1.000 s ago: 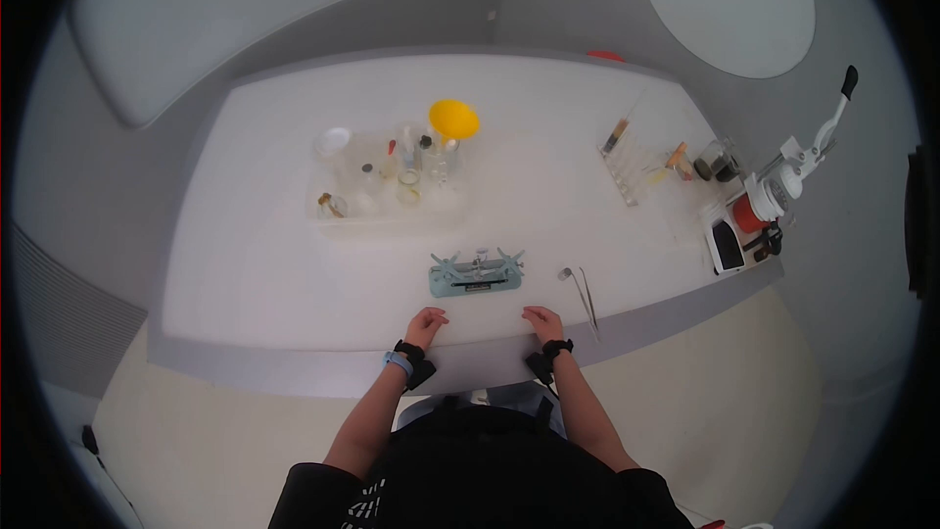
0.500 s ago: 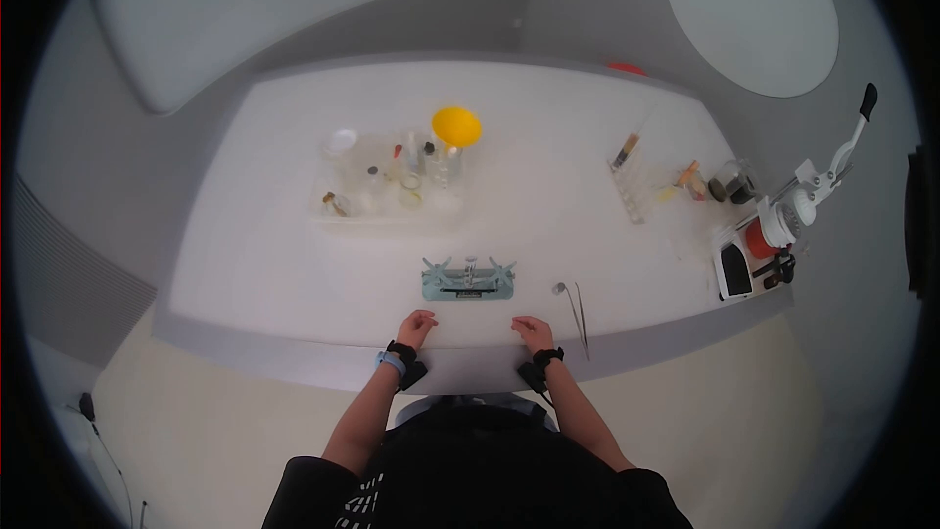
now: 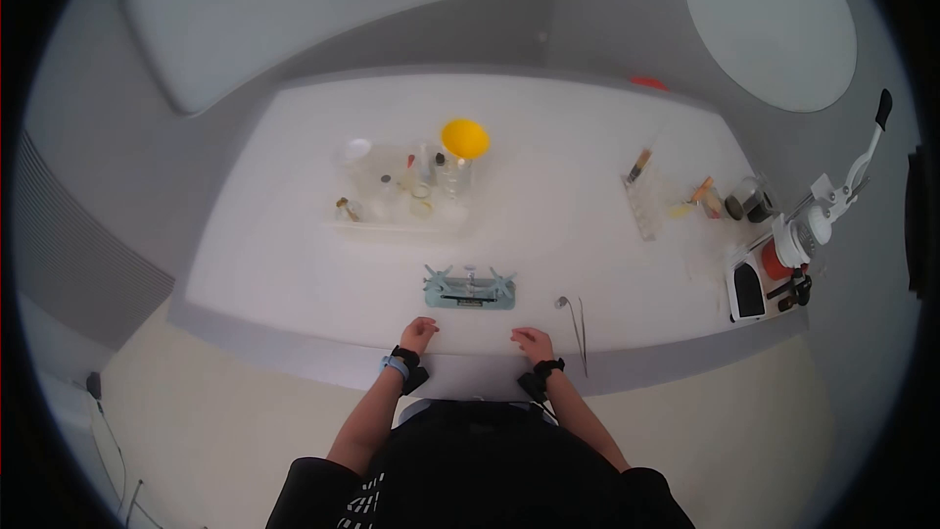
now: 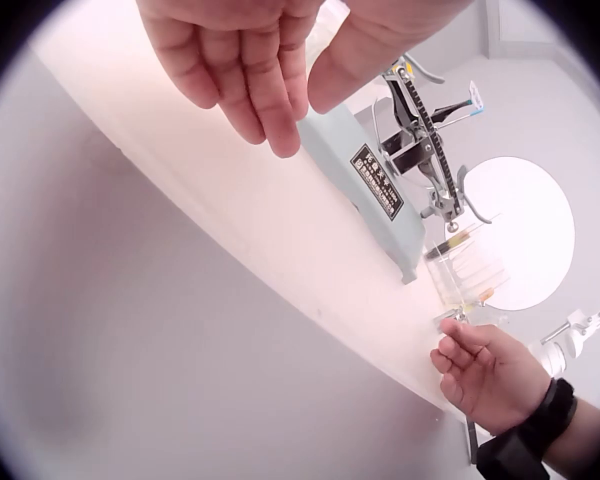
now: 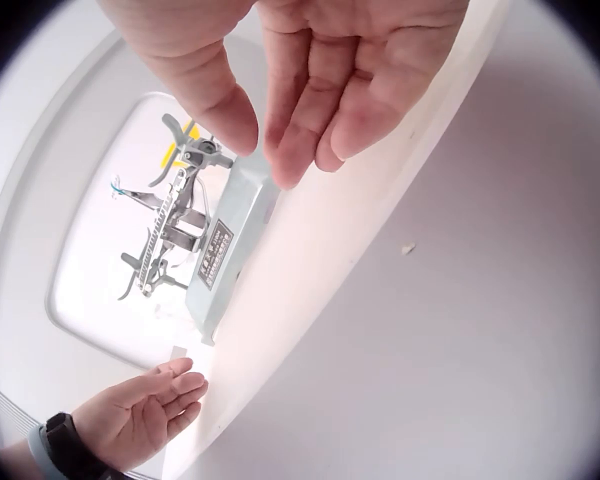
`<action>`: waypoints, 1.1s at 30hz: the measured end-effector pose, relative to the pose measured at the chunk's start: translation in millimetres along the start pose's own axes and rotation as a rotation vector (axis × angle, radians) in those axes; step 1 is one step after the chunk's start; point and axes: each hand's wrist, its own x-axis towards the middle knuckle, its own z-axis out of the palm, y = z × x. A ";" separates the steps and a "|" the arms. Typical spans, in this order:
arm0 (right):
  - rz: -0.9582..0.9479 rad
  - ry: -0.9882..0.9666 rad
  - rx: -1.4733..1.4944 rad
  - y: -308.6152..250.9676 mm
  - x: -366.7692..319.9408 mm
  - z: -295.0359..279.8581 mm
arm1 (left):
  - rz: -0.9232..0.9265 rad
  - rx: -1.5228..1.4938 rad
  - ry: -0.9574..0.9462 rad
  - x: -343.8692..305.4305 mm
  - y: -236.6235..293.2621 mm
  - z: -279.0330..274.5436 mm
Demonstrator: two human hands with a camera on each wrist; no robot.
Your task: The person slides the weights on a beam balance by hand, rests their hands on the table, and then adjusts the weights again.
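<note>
A teal beam balance with a dark nameplate stands near the table's front edge, its arms bare of pans. My left hand rests at the front edge, just left of the balance's base, fingers loosely bent and holding nothing. On the other side my right hand lies the same way, also holding nothing. Both wrist views show relaxed fingers, with the balance's plate beyond the left ones. To the right of my right hand lie metal tweezers, and a small metal weight sits by their upper end.
At the back left a clear tray holds several bottles and glassware, with a yellow funnel on top. Farther right are a clear tube rack, dark jars and a white lever press at the table's right edge.
The head view has shifted, so the table and its things appear slightly lower and the far-right items farther right. Both hands stay by the balance's front, holding nothing.
</note>
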 end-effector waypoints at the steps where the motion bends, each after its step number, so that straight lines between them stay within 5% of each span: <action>1: 0.004 -0.009 -0.003 -0.1 0.2 -0.2 | 0.006 0.006 0.000 -0.7 -0.8 0.8; 21: -0.028 0.007 0.014 -6.5 8.8 -2.1 | 0.007 0.096 0.064 2.8 -3.9 6.3; 33: 0.100 0.002 0.053 -15.9 20.3 0.8 | 0.266 0.395 0.226 -15.0 78.1 26.4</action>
